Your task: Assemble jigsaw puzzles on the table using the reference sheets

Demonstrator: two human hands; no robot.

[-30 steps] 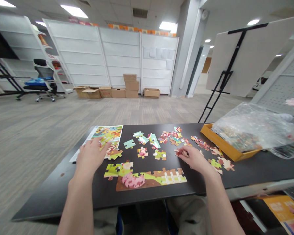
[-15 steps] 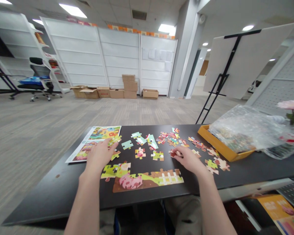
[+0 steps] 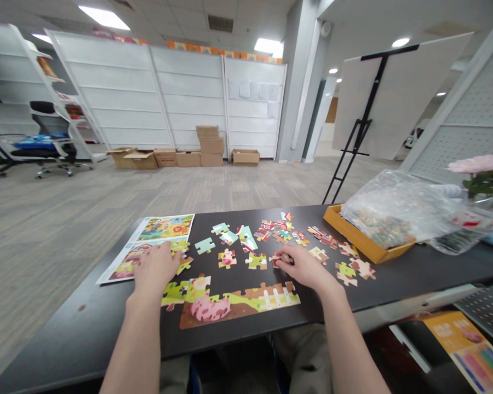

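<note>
My left hand (image 3: 155, 268) lies with fingers spread over the lower edge of the printed picture sheet (image 3: 121, 257), beside some green puzzle pieces. My right hand (image 3: 302, 265) pinches a brown and red puzzle piece (image 3: 275, 260) at the table surface. Below and between the hands lies a joined puzzle strip (image 3: 246, 301) with a pink pig body and a white fence. A piece with a pink face (image 3: 227, 258) and a green and white piece (image 3: 256, 261) lie above the strip. Light blue pieces (image 3: 205, 245) are farther back.
Loose red barn pieces (image 3: 271, 227) and brown pieces (image 3: 362, 268) lie at the back and right of the black table (image 3: 78, 328). An orange box (image 3: 353, 241) with plastic bags (image 3: 394, 210) stands at the right. A flower (image 3: 480, 163) is beyond it.
My left hand has moved left, off the green pieces and onto the picture sheet. My right hand has shifted slightly left with the brown and red piece. The camera view has turned a little right.
</note>
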